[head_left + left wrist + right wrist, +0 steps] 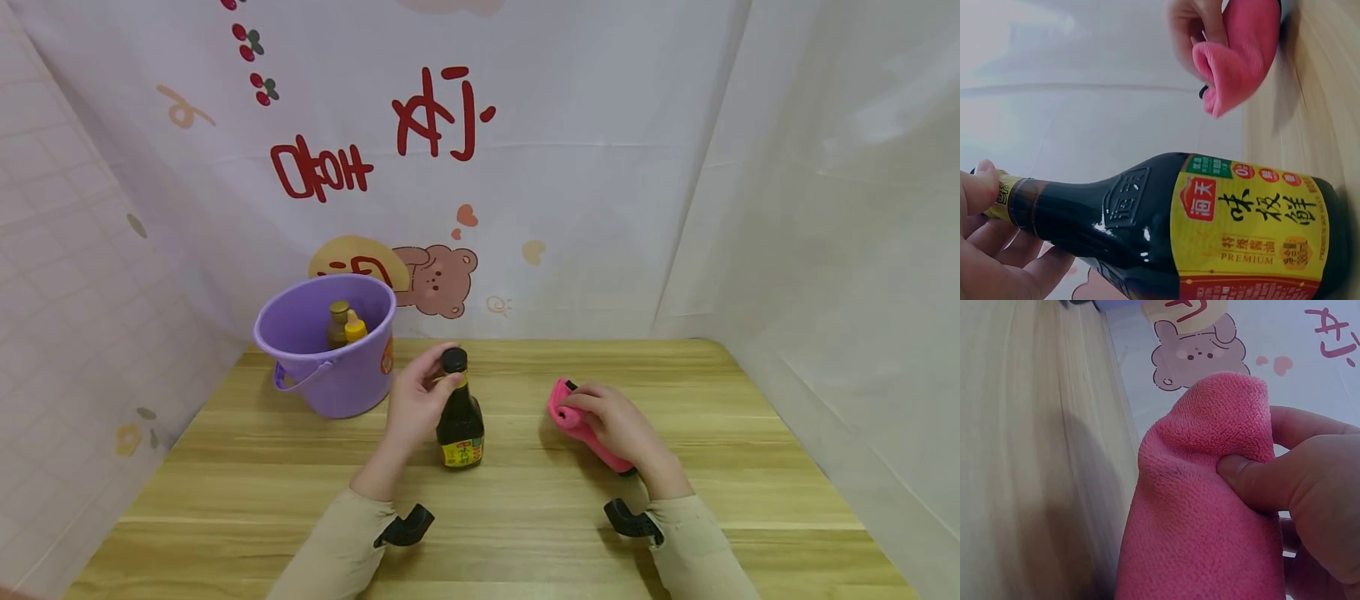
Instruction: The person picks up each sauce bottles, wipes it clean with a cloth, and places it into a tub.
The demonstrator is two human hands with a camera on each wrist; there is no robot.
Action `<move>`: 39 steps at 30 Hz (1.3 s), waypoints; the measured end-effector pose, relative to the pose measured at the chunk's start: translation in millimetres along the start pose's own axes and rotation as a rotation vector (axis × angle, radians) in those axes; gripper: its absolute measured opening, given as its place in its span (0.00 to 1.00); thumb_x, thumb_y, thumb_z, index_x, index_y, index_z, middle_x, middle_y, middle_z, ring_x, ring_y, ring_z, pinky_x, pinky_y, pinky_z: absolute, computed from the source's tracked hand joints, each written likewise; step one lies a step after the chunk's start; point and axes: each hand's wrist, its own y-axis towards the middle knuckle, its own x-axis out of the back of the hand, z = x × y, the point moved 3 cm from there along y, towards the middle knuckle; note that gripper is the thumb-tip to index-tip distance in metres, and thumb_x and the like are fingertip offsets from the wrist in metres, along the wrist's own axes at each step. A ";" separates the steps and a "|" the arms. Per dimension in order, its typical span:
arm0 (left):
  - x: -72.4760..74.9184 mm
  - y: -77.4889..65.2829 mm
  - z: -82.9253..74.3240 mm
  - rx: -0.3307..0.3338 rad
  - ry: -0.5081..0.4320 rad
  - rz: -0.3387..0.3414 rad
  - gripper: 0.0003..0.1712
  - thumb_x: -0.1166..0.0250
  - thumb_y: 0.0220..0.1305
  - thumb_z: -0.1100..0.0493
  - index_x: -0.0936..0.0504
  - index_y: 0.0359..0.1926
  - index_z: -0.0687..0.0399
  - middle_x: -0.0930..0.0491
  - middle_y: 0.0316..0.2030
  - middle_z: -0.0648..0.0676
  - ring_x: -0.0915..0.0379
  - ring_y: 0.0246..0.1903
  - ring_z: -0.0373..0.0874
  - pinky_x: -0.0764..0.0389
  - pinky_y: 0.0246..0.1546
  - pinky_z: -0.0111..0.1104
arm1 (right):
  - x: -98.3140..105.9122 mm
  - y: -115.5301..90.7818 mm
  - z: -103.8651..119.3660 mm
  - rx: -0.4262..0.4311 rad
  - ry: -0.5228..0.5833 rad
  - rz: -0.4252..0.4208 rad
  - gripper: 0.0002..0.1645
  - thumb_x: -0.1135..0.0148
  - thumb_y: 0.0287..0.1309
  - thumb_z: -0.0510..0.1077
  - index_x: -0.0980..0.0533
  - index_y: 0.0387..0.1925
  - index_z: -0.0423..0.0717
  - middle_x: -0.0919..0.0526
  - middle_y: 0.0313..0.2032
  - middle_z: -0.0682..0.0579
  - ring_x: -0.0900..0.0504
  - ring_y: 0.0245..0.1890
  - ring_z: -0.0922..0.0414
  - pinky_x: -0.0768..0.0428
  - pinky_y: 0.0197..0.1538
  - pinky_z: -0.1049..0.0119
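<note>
Wood tabletop point(540, 533): left hand point(414, 400) has the bottle point(460, 421) pinched at the neck between thumb and fingers, right hand point(621, 423) pinches cloth point(1200, 512) between its own, well apart; both grasps look done, any cloth-to-bottle work looks left.

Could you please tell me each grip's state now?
Left grip: closed, holding a dark, glossy, long-necked bottle.
Right grip: closed, pinching a long pink fuzzy-fabric item.

Behind the far edge of the wood-grain desk point(525, 542) I see a white, bear-printed backdrop point(592, 192); pale sheets point(840, 225) line both side edges.
</note>
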 end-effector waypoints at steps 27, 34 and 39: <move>-62.0 23.7 17.4 0.024 -0.080 0.168 0.23 0.35 0.62 0.73 0.23 0.59 0.66 0.17 0.49 0.65 0.20 0.50 0.57 0.19 0.50 0.46 | 0.9 0.0 3.0 -0.020 -0.016 0.016 0.18 0.33 0.55 0.27 0.16 0.46 0.46 0.18 0.45 0.47 0.20 0.46 0.45 0.21 0.50 0.48; -60.2 26.0 19.9 -0.023 -0.080 0.204 0.23 0.34 0.64 0.68 0.22 0.60 0.58 0.18 0.50 0.59 0.20 0.51 0.50 0.18 0.48 0.38 | 4.2 -0.5 2.0 0.010 -0.011 -0.016 0.19 0.33 0.53 0.26 0.16 0.44 0.46 0.18 0.44 0.48 0.19 0.44 0.46 0.21 0.49 0.49; -54.6 25.8 16.1 -0.022 -0.016 0.212 0.23 0.33 0.65 0.65 0.22 0.61 0.55 0.18 0.49 0.57 0.20 0.48 0.48 0.18 0.48 0.38 | 6.0 0.0 2.1 0.029 0.010 -0.035 0.21 0.33 0.52 0.24 0.16 0.44 0.46 0.18 0.45 0.48 0.19 0.45 0.46 0.20 0.48 0.49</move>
